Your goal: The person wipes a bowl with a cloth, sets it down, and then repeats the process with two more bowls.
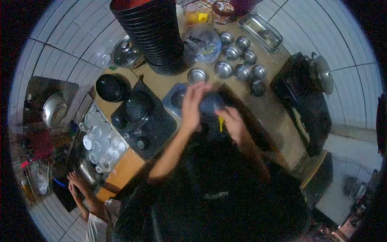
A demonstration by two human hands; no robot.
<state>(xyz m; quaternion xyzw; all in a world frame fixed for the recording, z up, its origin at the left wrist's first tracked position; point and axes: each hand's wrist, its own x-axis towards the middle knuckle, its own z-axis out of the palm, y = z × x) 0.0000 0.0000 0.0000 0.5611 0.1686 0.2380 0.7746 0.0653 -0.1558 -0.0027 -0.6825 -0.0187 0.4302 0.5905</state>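
Note:
Between my hands is a dark bluish, rounded thing (211,103), smeared by motion; its kind I cannot tell. My left hand (192,107) lies along its left side, fingers stretched out and blurred. On its right side, my right hand (232,123) grips the edge with bent fingers. A narrow yellow piece (221,124) sticks down beside the right thumb. Just beyond the left fingertips stands a small metal bowl (197,75). A clear bluish plastic tray (172,101) sits left of my left hand, partly covered by it.
Several small metal bowls (242,72) stand at the back right, before a glass dish (262,32). A tall stack of black containers (155,40) rises behind. At left are dark bowls (139,105) and clear cups (96,135). Another person's hands (76,183) show lower left.

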